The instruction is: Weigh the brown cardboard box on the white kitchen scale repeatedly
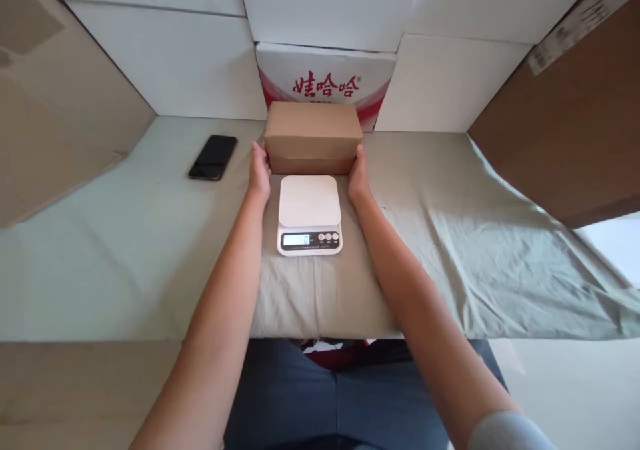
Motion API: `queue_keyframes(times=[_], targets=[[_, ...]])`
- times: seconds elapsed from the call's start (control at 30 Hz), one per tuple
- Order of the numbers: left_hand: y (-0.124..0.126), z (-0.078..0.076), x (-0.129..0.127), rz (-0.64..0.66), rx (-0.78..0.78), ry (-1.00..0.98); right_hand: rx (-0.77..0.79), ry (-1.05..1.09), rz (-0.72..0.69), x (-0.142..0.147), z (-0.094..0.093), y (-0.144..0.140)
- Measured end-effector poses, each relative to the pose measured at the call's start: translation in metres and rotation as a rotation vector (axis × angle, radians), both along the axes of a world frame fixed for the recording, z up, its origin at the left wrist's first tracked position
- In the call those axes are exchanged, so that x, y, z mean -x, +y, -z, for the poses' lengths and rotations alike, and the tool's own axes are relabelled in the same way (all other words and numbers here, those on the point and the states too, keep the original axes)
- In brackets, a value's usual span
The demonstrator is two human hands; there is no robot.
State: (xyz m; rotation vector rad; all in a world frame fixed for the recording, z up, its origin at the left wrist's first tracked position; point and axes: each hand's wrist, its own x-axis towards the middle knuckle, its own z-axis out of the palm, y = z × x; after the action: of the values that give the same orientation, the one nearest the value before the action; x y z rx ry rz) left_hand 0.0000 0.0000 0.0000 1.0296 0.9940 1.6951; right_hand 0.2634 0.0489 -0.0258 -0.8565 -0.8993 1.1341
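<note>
One brown box [313, 137] between two hands, left hand [259, 170], right hand [358, 175]; one scale [309, 215].

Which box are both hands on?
The plain brown cardboard box just behind the scale: left hand and right hand press its ends. The red-printed white box behind is untouched.
</note>
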Motion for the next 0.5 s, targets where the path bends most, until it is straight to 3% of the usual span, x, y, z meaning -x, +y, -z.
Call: queue_keyframes(times=[0.23, 0.37, 0.5], targets=[[0.000, -0.001, -0.006, -0.089, 0.063, -0.019, 0.005, 0.008, -0.003, -0.002, 0.002, 0.011], [0.009, 0.008, 0.001, -0.150, 0.023, -0.044, -0.027, -0.017, 0.008, -0.015, -0.002, 0.006], [0.020, 0.017, 0.009, -0.185, 0.019, -0.069, 0.034, -0.037, 0.085, -0.031, -0.004, 0.001]])
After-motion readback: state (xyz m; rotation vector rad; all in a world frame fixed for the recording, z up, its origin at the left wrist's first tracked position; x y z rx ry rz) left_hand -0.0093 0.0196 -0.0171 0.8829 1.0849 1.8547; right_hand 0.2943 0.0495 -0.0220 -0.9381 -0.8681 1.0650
